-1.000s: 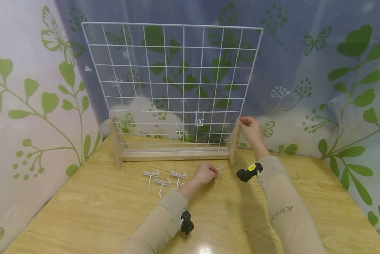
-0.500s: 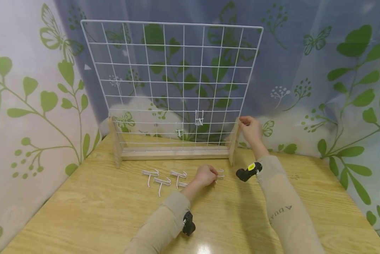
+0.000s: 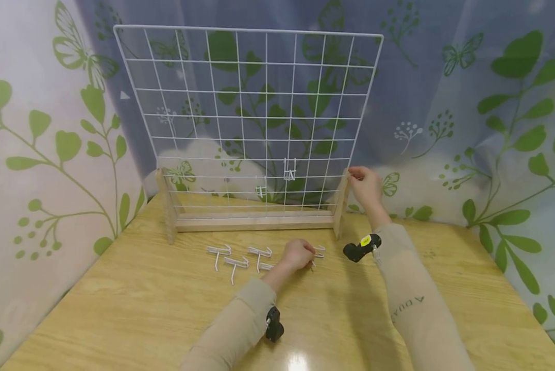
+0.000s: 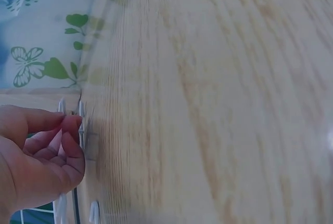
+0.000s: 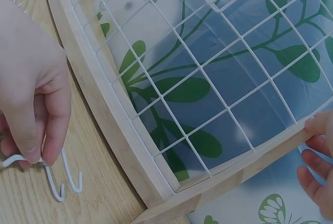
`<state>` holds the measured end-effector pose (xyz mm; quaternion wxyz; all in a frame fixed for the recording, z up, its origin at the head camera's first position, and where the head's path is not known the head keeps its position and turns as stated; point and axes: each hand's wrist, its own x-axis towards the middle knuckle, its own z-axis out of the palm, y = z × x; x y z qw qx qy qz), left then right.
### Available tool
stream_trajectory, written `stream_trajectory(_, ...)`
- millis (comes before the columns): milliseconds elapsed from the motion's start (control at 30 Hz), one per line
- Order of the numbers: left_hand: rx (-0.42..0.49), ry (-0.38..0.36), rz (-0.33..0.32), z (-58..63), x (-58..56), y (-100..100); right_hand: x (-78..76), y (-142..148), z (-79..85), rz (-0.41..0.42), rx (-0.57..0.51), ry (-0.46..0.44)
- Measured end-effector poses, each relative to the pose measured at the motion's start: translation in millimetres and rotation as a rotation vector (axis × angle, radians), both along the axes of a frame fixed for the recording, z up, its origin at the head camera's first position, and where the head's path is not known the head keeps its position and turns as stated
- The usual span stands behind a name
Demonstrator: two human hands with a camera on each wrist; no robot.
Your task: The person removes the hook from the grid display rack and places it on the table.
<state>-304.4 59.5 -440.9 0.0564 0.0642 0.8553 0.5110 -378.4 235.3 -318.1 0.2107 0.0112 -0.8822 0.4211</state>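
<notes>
My left hand (image 3: 298,254) pinches a white wire hook (image 5: 53,187) low over the table, in front of the stand; its two bent prongs stick out past the fingertips. At the stand's right side, my right hand (image 3: 367,188) grips the top of the wooden post (image 3: 340,206) between thumb and fingers. A white wire grid panel (image 3: 249,31) stands upright in the wooden stand (image 3: 258,223). Two white hooks hang on the grid: one right of the middle (image 3: 289,172), another lower and further left (image 3: 261,191).
Several loose white hooks (image 3: 236,263) lie on the wood-grain table (image 3: 143,309), left of my left hand. Behind the grid hangs a curtain (image 3: 425,103) printed with leaves and butterflies. Each wrist carries a small black camera (image 3: 363,248).
The left hand shifts slightly and the prongs of its hook change angle a little. The right hand stays on the post. The whole head view drifts up slightly.
</notes>
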Motion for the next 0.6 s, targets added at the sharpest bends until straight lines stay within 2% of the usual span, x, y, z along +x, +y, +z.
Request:
stream_trajectory(167, -0.018, -0.004, -0.010, 0.0, -0.7, 0.4, -0.6, 0.5, 0.1, -0.001, 0.002, -0.006)
stream_trajectory(367, -0.065, 0.027, -0.006, 0.4, -0.5, -0.5, -0.6, 0.2, -0.8, 0.004, -0.005, 0.002)
stream_trajectory(600, -0.057, 0.028, -0.018, 2.6, -0.4, -3.0, -0.7, -0.1, -0.3, -0.009, -0.012, 0.007)
